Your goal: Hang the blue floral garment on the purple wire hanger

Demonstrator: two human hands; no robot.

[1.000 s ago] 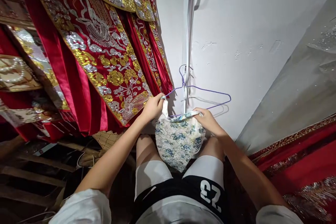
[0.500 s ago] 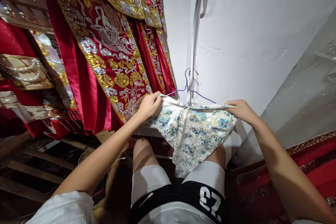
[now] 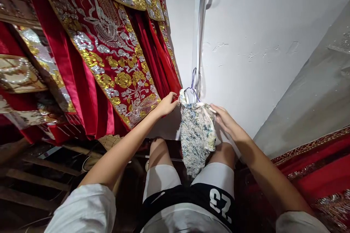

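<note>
A white garment (image 3: pixel 195 134) with a blue, green and yellow pattern hangs from a purple hanger (image 3: pixel 193 80) at the wall corner, before my knees. It is narrow and turned partly sideways. By its upper left edge is my left hand (image 3: pixel 167 105), fingers apart, the tips close to or touching the cloth. My right hand (image 3: pixel 224 118) lies at the upper right shoulder of the garment, its fingers stretched out against the fabric. Part of the hanger is hidden inside the garment.
Red garments with gold and silver embroidery (image 3: pixel 123 62) hang close on the left. A white wall (image 3: pixel 259 14) stands ahead and to the right. Wooden slats (image 3: pixel 38 178) lie low at left, and red cloth (image 3: pixel 322 174) is at lower right.
The garment was stretched wide between both hands; now it hangs narrower and turned on the hanger. My hands have come closer together and their grip has loosened.
</note>
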